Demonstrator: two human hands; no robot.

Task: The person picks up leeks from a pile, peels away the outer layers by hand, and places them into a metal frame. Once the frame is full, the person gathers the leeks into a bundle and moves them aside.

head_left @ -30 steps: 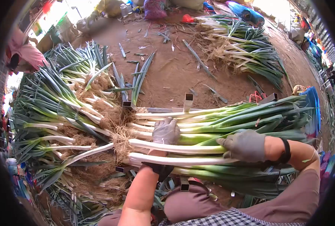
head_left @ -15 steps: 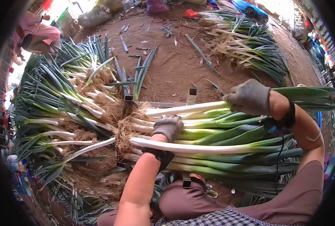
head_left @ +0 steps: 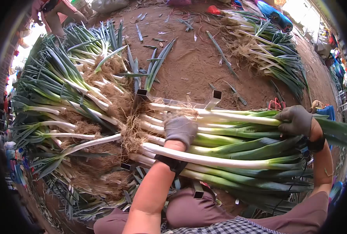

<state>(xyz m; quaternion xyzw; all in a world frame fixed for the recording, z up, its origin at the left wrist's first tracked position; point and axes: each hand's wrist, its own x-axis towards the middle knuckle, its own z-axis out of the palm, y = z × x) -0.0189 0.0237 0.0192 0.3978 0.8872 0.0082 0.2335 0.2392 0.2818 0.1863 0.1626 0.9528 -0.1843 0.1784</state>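
Observation:
Long green-and-white leeks (head_left: 220, 159) lie side by side on a metal frame (head_left: 214, 99), their roots to the left. My left hand (head_left: 181, 130), in a grey glove, reaches over the white stems near the roots; its fingertips are hidden under root hairs. My right hand (head_left: 296, 121), also gloved, is closed round one leek (head_left: 239, 117) where its white stem turns green. That leek lies along the far side of the bunch, with its root end just above my left hand.
A big pile of leeks (head_left: 52, 89) with tangled roots fills the left side. Another heap (head_left: 275, 54) lies at the back right. Cut leaves (head_left: 157, 64) are scattered on the brown soil. A person (head_left: 56, 15) is at the upper left.
My right hand has moved right and down with the leek, whose root end has shifted right. My left hand has moved slightly right. The camera view has shifted a little.

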